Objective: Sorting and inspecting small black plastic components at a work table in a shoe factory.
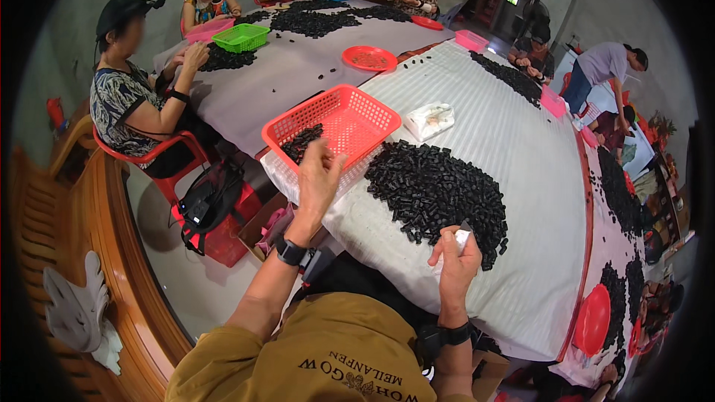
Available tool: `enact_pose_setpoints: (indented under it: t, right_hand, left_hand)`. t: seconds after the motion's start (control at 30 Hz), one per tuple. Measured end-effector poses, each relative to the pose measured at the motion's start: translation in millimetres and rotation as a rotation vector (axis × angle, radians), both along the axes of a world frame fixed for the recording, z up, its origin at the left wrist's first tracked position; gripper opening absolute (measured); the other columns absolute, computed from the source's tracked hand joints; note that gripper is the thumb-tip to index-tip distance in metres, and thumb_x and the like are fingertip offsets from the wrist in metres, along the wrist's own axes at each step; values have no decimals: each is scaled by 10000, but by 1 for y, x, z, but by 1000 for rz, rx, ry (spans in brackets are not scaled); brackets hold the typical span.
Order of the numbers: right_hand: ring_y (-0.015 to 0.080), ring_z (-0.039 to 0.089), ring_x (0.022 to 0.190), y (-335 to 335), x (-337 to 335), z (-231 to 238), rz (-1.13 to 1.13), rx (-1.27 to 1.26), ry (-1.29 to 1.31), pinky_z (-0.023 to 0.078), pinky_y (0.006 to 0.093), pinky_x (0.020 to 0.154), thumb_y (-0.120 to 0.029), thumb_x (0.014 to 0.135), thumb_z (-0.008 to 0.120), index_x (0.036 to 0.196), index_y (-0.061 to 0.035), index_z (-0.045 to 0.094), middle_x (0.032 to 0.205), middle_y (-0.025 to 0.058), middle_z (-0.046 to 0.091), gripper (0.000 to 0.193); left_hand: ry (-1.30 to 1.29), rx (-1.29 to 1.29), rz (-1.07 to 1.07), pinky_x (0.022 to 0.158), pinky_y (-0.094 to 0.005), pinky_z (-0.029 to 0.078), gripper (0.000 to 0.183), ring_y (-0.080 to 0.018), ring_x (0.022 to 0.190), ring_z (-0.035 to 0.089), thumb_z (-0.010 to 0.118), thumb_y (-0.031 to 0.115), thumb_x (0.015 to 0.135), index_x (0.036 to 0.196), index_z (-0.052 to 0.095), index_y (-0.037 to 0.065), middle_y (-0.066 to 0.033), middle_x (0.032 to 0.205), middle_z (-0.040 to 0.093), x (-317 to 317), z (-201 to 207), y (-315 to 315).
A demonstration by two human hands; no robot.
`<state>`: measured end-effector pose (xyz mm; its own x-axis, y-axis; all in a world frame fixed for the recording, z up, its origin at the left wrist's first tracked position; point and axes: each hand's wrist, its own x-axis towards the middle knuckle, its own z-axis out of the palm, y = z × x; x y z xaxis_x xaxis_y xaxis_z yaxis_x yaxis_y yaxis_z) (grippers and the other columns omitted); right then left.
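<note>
My left hand point(320, 173) hangs over the near edge of a red plastic basket point(365, 100), its fingers loosely bent and apart, with nothing visible in them. Small black pieces point(302, 141) lie in the basket's left end, right by those fingertips. My right hand point(456, 264) is closed on a small white-wrapped blade point(462, 238) with a greyish tip. It is held at the near side of a large heap of short black pieces point(439, 193) on the white-covered table point(521, 253). What the individual pieces are is too small to tell.
A crumpled white packet point(430, 121) lies behind the heap. A red round tray point(369, 58) and a green basket point(242, 38) stand farther off. Several people sit around the tables with other black heaps; one person point(134, 97) is on a red chair at left. A wooden bench point(134, 275) curves along the left.
</note>
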<state>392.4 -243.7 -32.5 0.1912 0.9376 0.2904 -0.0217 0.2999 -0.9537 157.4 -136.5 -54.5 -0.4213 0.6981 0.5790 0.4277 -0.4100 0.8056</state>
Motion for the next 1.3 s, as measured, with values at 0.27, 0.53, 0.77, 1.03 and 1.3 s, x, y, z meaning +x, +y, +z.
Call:
enact_pose_setpoints:
  t: [0.27, 0.53, 0.77, 1.03, 1.3]
  right_hand:
    - [61, 484, 481, -4, 0, 4, 9, 1, -25, 390, 198, 457, -105, 885, 545, 840, -12, 552, 576, 2, 521, 103]
    - [57, 475, 484, -3, -2, 2, 54, -5, -6, 393, 199, 458, -101, 885, 551, 838, -9, 552, 588, 4, 518, 103]
    - [58, 481, 487, 0, 2, -1, 59, -20, -24, 390, 199, 457, -91, 862, 576, 830, -9, 556, 587, -2, 515, 89]
    - [37, 516, 546, 4, -2, -16, 125, -104, -69, 458, 181, 477, -33, 777, 659, 909, -16, 584, 706, -1, 558, 152]
    - [46, 543, 613, 1, -8, -14, 150, -59, -23, 477, 182, 494, -34, 786, 657, 971, -9, 571, 740, 5, 572, 205]
  left_hand:
    - [642, -252, -361, 652, -407, 476, 243, -326, 744, 596, 675, 201, 732, 804, 538, 14, -167, 761, 584, 80, -61, -18]
    - [754, -266, -297, 688, -432, 475, 309, -361, 773, 582, 688, 208, 685, 811, 516, -15, -203, 781, 569, 93, -86, -6]
    - [448, -456, -432, 615, -356, 485, 218, -278, 658, 591, 648, 200, 755, 797, 569, 1, -141, 749, 608, 86, -81, -3]
    - [-904, -745, -1325, 572, -219, 468, 177, -101, 610, 561, 622, 218, 864, 872, 614, 41, -24, 750, 606, 63, -24, -49]
    - [-962, -721, -1430, 575, -209, 442, 194, -103, 608, 543, 595, 221, 883, 870, 590, 27, -31, 751, 585, 71, -21, -62]
